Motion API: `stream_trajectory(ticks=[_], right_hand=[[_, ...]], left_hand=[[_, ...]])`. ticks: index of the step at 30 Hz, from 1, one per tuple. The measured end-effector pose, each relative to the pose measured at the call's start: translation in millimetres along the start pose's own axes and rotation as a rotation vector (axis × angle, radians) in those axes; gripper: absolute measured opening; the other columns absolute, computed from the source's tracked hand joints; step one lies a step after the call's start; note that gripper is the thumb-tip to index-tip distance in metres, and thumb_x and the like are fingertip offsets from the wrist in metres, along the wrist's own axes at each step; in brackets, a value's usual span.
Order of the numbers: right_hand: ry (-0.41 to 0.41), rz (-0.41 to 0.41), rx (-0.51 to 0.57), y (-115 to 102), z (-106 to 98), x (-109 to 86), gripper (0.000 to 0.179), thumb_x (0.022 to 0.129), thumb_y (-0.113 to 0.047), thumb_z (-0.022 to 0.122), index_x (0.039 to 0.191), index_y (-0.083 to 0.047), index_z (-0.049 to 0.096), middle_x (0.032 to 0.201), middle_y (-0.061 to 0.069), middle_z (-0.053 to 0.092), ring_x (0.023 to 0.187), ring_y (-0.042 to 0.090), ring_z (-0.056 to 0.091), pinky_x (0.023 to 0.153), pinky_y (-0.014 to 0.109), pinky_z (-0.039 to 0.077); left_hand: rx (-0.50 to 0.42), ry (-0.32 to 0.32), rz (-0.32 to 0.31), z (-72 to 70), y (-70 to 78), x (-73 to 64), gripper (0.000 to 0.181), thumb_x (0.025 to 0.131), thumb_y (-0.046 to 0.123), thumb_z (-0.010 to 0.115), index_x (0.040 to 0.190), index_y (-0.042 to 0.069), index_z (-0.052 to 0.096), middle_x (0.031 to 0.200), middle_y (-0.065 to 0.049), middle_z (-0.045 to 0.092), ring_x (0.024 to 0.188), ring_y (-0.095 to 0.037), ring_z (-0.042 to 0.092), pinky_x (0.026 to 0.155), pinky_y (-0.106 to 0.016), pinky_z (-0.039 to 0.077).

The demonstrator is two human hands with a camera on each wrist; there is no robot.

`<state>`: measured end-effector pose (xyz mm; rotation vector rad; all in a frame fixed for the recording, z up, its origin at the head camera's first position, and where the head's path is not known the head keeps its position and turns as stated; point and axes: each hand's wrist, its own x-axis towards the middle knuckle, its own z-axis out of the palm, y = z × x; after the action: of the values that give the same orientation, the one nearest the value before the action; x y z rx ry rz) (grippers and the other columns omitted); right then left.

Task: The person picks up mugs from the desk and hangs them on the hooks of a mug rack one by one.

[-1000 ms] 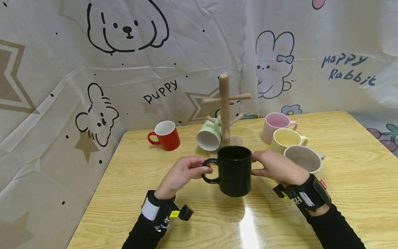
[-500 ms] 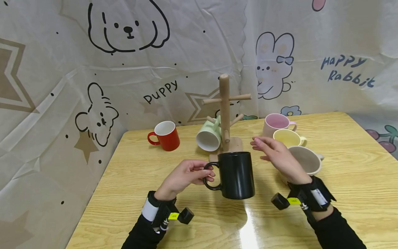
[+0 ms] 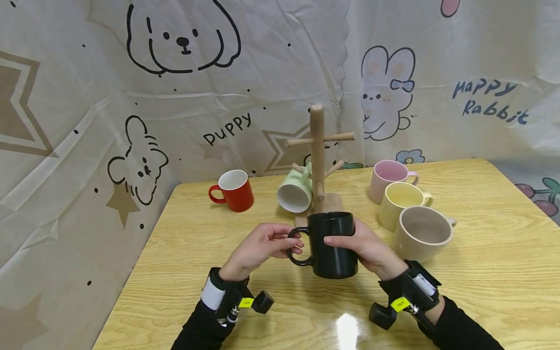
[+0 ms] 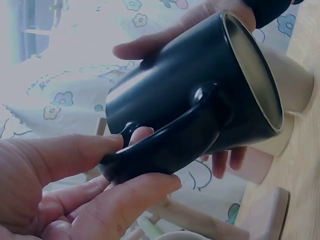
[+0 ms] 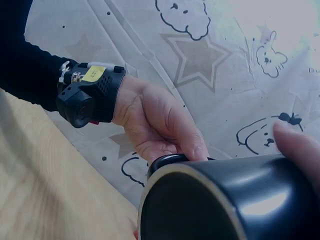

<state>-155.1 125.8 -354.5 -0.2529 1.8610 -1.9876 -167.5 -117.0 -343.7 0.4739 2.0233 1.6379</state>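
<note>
A black mug point(image 3: 333, 250) is held between both hands above the table, its handle towards the left. My left hand point(image 3: 258, 248) pinches the handle with thumb and fingers, as the left wrist view shows on the handle point(image 4: 165, 142). Around the mug's right side curls my right hand point(image 3: 369, 245), thumb across the front and fingertips point(image 4: 220, 162) showing on the far side. Just behind the mug stands a wooden mug tree point(image 3: 317, 160). A pale green mug point(image 3: 295, 192) tilts on its left side, its handle by a lower peg.
A red mug point(image 3: 238, 194) stands upright at the back left. On the right, a pink mug point(image 3: 387, 177), a yellow mug point(image 3: 395, 209) and a beige mug point(image 3: 417, 238) stand in a row. A printed cloth point(image 3: 218, 73) hangs behind the table point(image 3: 175, 291).
The right hand let go of the black mug, lifted off to the right, then came back and took hold of its side. The left hand kept its pinch on the handle.
</note>
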Motion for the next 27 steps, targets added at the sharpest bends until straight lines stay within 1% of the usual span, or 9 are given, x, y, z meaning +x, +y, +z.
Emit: stream_trajectory(ticks=[2, 4, 9, 13, 17, 20, 23, 25, 27], right_hand=[[0.006, -0.001, 0.004, 2, 3, 0.1, 0.068, 0.081, -0.018, 0.068, 0.132, 0.007, 0.031, 0.113, 0.013, 0.057, 0.094, 0.016, 0.060, 0.084, 0.033, 0.049], [0.022, -0.003, 0.006, 2, 5, -0.1, 0.066, 0.080, -0.017, 0.068, 0.131, 0.007, 0.034, 0.112, 0.013, 0.058, 0.093, 0.017, 0.061, 0.084, 0.033, 0.050], [0.060, -0.010, -0.001, 3, 8, 1.4, 0.064, 0.080, -0.013, 0.067, 0.132, 0.004, 0.034, 0.118, 0.018, 0.054, 0.095, 0.018, 0.061, 0.084, 0.034, 0.050], [0.074, -0.045, 0.024, 6, 10, 1.9, 0.063, 0.079, -0.011, 0.067, 0.131, 0.004, 0.035, 0.116, 0.013, 0.056, 0.096, 0.018, 0.060, 0.085, 0.035, 0.050], [0.127, -0.139, 0.141, 17, 16, -1.1, 0.059, 0.079, -0.008, 0.066, 0.129, -0.001, 0.036, 0.113, 0.005, 0.055, 0.100, 0.016, 0.057, 0.087, 0.033, 0.048], [0.183, -0.245, 0.276, 33, 22, -2.4, 0.047, 0.081, -0.004, 0.062, 0.124, -0.010, 0.043, 0.110, -0.001, 0.057, 0.100, 0.013, 0.057, 0.087, 0.029, 0.048], [0.231, -0.353, 0.404, 50, 27, -0.3, 0.037, 0.083, -0.001, 0.057, 0.116, -0.016, 0.050, 0.105, -0.005, 0.060, 0.096, 0.009, 0.058, 0.083, 0.025, 0.050], [0.259, -0.395, 0.468, 58, 29, 2.6, 0.034, 0.084, 0.000, 0.055, 0.112, -0.018, 0.052, 0.103, -0.006, 0.060, 0.093, 0.008, 0.059, 0.081, 0.023, 0.050], [0.291, -0.413, 0.504, 62, 29, 6.2, 0.031, 0.084, -0.001, 0.055, 0.111, -0.017, 0.053, 0.100, -0.006, 0.060, 0.090, 0.008, 0.059, 0.079, 0.023, 0.051]], left_hand=[[0.013, 0.007, -0.005, -0.3, -0.2, 0.3, 0.028, 0.090, 0.014, 0.058, 0.111, -0.005, 0.059, 0.108, -0.027, 0.062, 0.088, -0.012, 0.066, 0.080, -0.029, 0.054], [0.021, 0.014, -0.010, -1.1, 0.3, 0.5, 0.027, 0.090, 0.014, 0.058, 0.111, -0.003, 0.059, 0.108, -0.025, 0.063, 0.089, -0.012, 0.066, 0.081, -0.029, 0.054], [0.042, 0.039, 0.004, -2.9, 1.4, 1.9, 0.029, 0.090, 0.014, 0.059, 0.114, -0.002, 0.059, 0.108, -0.020, 0.066, 0.092, -0.015, 0.066, 0.084, -0.033, 0.053], [0.113, 0.082, 0.015, -6.4, 2.8, 0.3, 0.033, 0.088, 0.019, 0.061, 0.116, 0.001, 0.060, 0.110, -0.017, 0.066, 0.096, -0.020, 0.065, 0.087, -0.034, 0.052], [0.178, 0.131, 0.032, -16.3, 4.2, -4.0, 0.039, 0.087, 0.025, 0.063, 0.120, 0.005, 0.058, 0.115, -0.013, 0.064, 0.105, -0.023, 0.061, 0.094, -0.036, 0.047], [0.167, 0.165, 0.038, -26.0, 4.4, -6.4, 0.040, 0.088, 0.026, 0.061, 0.122, 0.005, 0.057, 0.120, -0.012, 0.062, 0.110, -0.022, 0.059, 0.099, -0.039, 0.043], [0.140, 0.192, 0.042, -33.1, 4.6, -8.4, 0.040, 0.089, 0.025, 0.060, 0.123, 0.005, 0.055, 0.122, -0.013, 0.060, 0.113, -0.023, 0.057, 0.102, -0.041, 0.041], [0.134, 0.197, 0.041, -36.0, 4.2, -9.4, 0.040, 0.089, 0.026, 0.059, 0.123, 0.006, 0.055, 0.122, -0.012, 0.061, 0.113, -0.023, 0.057, 0.102, -0.042, 0.040], [0.124, 0.188, 0.045, -37.4, 3.8, -10.1, 0.040, 0.089, 0.026, 0.060, 0.124, 0.006, 0.055, 0.122, -0.012, 0.061, 0.114, -0.023, 0.057, 0.103, -0.042, 0.039]])
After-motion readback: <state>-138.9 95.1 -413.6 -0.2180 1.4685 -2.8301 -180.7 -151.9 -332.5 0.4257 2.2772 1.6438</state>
